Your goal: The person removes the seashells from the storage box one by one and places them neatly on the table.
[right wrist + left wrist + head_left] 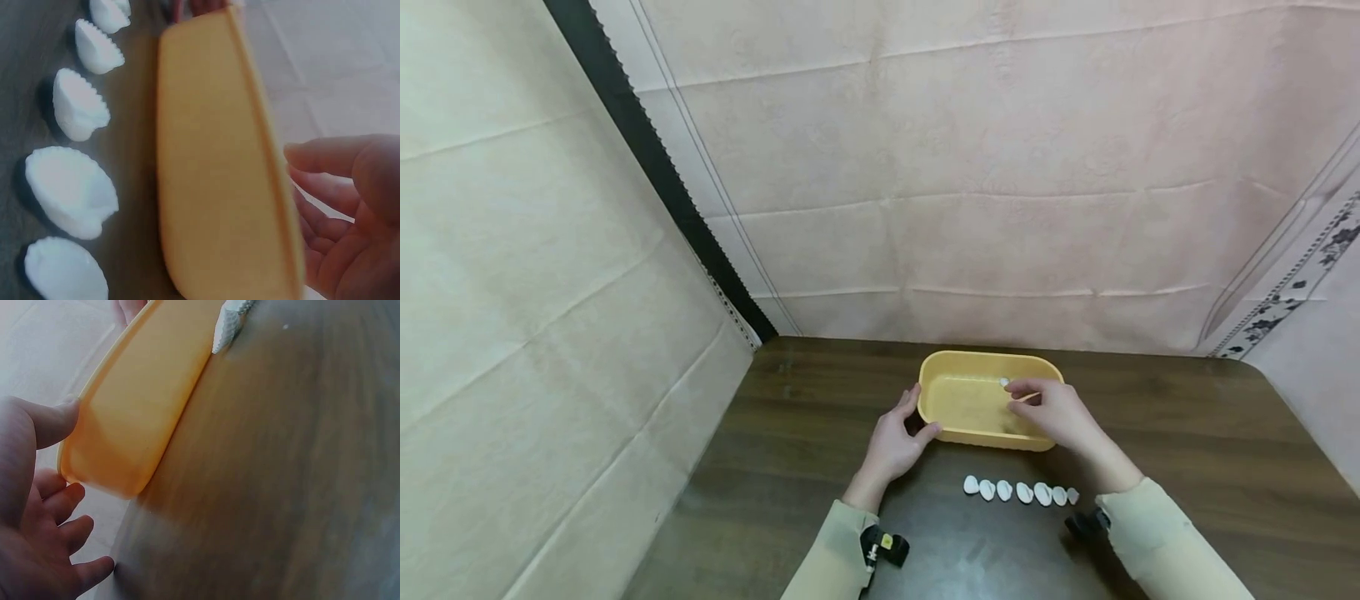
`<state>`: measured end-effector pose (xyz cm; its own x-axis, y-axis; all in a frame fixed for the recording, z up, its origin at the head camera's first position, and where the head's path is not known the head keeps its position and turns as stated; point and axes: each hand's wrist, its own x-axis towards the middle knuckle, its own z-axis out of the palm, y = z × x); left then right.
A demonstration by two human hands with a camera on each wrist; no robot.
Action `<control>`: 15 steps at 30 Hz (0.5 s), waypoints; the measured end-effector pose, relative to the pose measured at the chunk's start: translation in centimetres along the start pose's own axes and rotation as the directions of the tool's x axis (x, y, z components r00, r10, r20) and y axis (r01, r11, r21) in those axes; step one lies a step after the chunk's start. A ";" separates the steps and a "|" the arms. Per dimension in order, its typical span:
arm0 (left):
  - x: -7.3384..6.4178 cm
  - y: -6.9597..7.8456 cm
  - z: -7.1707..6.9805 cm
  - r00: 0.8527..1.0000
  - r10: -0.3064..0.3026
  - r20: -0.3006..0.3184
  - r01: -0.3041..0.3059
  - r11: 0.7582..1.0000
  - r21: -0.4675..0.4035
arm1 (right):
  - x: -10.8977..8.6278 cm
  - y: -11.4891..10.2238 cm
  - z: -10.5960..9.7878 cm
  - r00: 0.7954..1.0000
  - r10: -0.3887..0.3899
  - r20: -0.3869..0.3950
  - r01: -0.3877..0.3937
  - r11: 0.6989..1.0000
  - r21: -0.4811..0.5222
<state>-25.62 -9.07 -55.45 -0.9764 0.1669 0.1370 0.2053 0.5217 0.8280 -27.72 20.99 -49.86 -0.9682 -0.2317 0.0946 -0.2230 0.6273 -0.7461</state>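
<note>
A shallow yellow plastic tray (970, 400) stands on the table. My left hand (895, 440) holds its left end, with the thumb at the near corner and fingers along the side. Over the tray's right part is my right hand (1054, 410), its thumb and index finger apart. A small white piece (1004, 381) shows just beyond the right index fingertip; whether the finger touches it is unclear. In front of the tray, white seashells (1004, 490) lie in a row. The right wrist view shows the ridged edge of one shell (80, 105); the tray wall (212, 156) hides the tray's inside there.
The dark wooden table (820, 400) extends to both sides of the tray. Pale cloth (985, 208) hangs behind it, and another pale sheet (550, 333) hangs at the left. A black wrist camera (893, 550) sits on the left wrist.
</note>
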 end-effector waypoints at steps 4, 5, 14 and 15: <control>0.0 0.0 0.0 1.000 0.003 -0.001 -0.003 1.000 -0.009 | 1.5 0.4 0.9 1.000 -0.004 0.004 0.004 1.000 -0.011; 0.0 -0.1 0.0 1.000 0.001 0.001 -0.001 1.000 -0.012 | 1.7 0.5 1.0 1.000 -0.002 0.006 0.002 1.000 -0.014; 0.1 -0.3 0.1 1.000 0.010 -0.001 -0.010 1.000 -0.014 | 4.2 1.3 1.7 0.999 0.017 -0.047 -0.021 0.996 -0.088; 0.1 -0.3 0.2 1.000 0.011 -0.002 -0.011 1.000 -0.014 | 4.4 1.4 1.7 0.998 0.020 -0.052 -0.025 0.994 -0.103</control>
<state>-25.78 -9.06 -55.79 -0.9742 0.1712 0.1469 0.2150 0.5080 0.8341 -32.13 19.56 -51.66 -0.9770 -0.1805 0.1137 -0.2092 0.7061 -0.6765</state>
